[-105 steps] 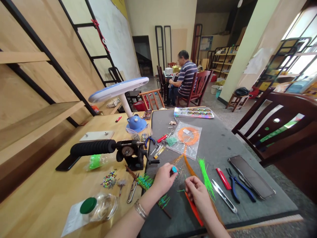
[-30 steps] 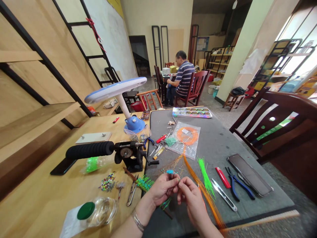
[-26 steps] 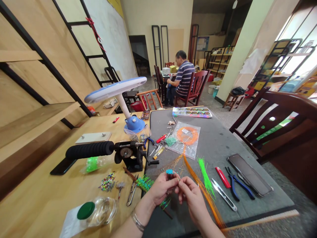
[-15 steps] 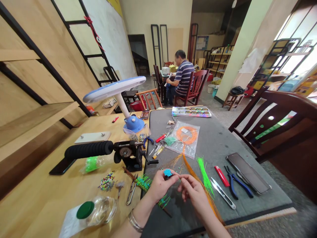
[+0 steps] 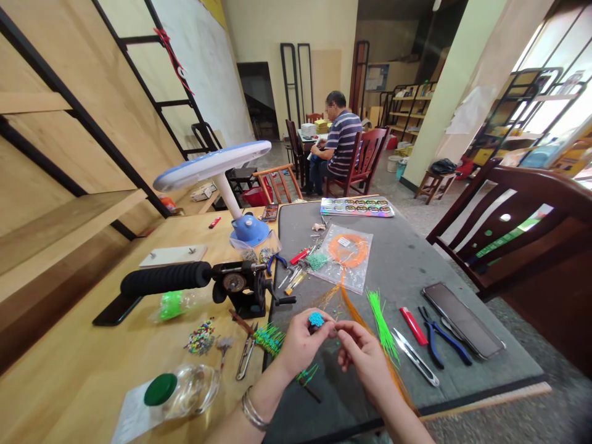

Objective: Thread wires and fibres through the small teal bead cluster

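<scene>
Blue bead bunch (image 5: 316, 319) pokes up from my left grip (image 5: 301, 342), pinched tight. My right grip (image 5: 361, 353) is pressed together just beside it. Orange threads (image 5: 353, 308) run under my right arm. The worktop (image 5: 398, 250) has two blue pliers (image 5: 433, 347), two snips (image 5: 416, 357), one green bundle (image 5: 382, 325).

Daylight overexposed the window (image 5: 555, 52) far beyond and right of the grip of your right hand (image 5: 363, 354); nearer on that side, lens distortion stretched the wooden chair (image 5: 531, 186) and the terrazzo floor (image 5: 567, 373) blurred.
</scene>
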Available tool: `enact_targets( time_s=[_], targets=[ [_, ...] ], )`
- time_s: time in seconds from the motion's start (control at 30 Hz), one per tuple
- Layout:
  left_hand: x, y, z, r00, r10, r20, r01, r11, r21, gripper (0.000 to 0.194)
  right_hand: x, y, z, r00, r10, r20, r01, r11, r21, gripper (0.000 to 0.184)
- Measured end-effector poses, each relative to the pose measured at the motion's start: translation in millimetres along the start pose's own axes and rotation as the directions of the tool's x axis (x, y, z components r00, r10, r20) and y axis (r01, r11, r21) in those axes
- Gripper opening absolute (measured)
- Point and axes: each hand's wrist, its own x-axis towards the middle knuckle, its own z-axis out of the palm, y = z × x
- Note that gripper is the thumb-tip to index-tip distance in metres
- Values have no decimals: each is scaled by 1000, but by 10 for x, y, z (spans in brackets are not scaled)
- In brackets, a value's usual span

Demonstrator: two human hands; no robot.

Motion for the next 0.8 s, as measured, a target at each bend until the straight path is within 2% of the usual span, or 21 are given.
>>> enact_targets(
  time_s=[0.1,0.2,0.37,0.47,0.57,0.7,0.8],
  targets=[
    [-4,14,16,1000,13,-26,-13,1000,10,13,12,-28,28,1000,-1,12,0,999,50,39],
    [-2,-28,17,999,-33,-14,33,999,-8,14,24,-37,20,999,16,-28,-13,995,99,36],
    [7,-163,21,980,-140,143,149,987,-53,21,12,-110,-26,997,64,-40,-52,967,250,33],
    [4,-190,38,954,-155,256,177,982,-66,24,2,-164,-30,997,65,-40,-50,955,291,31],
    [-6,-175,56,936,-144,320,191,974,-120,24,-1,-188,-22,998,57,-40,-42,951,305,31],
    [-14,-152,66,945,-182,272,241,950,-201,22,-10,-158,-47,997,13,-70,5,967,253,29],
    [-9,-155,58,958,-216,191,254,945,-206,20,-29,-95,-89,995,-27,-98,35,996,80,29]
  ],
)
